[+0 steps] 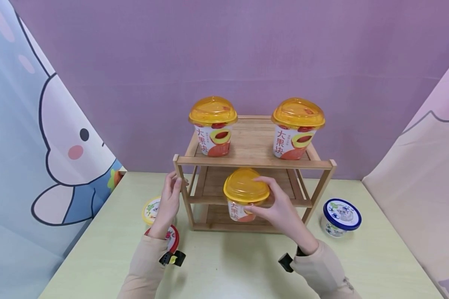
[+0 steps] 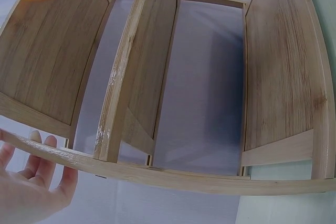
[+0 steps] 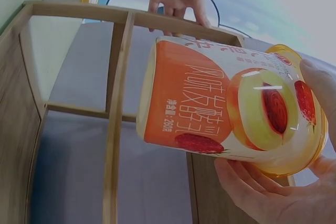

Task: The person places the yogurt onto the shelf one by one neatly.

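My right hand grips a yogurt cup with a domed yellow lid, thumb and fingers on opposite sides of it. It is held upright in front of the lower tiers of a wooden shelf rack. In the right wrist view the cup shows an orange panel and a cut-fruit picture. My left hand holds the rack's left front post, and in the left wrist view the fingers reach behind that wood. Two matching cups stand on the top tier, one left and one right.
A blue-lidded tub sits on the table right of the rack. Left of it, partly behind my left forearm, are a yellow-lidded tub and a red-lidded tub. A purple curtain hangs behind the rack.
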`<state>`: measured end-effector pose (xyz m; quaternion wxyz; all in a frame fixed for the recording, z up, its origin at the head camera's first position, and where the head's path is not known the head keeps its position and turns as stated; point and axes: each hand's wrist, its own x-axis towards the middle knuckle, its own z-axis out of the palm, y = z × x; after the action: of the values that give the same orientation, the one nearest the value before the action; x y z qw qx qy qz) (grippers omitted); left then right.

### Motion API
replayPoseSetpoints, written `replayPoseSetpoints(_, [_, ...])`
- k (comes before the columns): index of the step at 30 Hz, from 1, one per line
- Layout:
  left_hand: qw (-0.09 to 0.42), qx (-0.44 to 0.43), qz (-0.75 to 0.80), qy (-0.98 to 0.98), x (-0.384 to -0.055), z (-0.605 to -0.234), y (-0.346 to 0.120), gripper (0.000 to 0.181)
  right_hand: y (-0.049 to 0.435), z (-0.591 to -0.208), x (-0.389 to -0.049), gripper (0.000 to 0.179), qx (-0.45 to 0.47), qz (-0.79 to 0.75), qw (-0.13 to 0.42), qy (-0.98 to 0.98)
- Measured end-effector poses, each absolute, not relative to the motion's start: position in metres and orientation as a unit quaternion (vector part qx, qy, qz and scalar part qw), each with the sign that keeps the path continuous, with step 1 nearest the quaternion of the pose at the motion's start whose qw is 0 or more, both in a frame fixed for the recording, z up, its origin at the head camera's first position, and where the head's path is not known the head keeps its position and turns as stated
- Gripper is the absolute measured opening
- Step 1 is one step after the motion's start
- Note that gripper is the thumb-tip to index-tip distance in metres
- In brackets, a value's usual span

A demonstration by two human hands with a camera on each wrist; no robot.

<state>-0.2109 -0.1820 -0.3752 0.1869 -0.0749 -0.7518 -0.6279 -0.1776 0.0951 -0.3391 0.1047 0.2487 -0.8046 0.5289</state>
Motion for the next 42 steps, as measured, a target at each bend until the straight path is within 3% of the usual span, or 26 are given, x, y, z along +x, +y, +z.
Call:
replayPoseSetpoints(15, [0.179, -0.073, -0.635, -0.748, -0.211, -0.375, -0.181, 0.032, 0.064, -0.338, -0.191, 0.062, 0.230, 0.579, 0.028, -0.781])
replayPoseSetpoints(26, [0.179, -0.066, -0.630, -0.753, -0.211, -0.377, -0.182, 0.032, 0.051, -0.336, -0.199, 0.058, 0.235, 0.557, 0.057, -0.795])
replayPoseSetpoints(42, [0.208, -0.086, -0.632, -0.741, -0.211, -0.377, -0.181, 0.030, 0.040, -0.338, -0.213, 0.061, 0.218, 0.572, 0.024, -0.790])
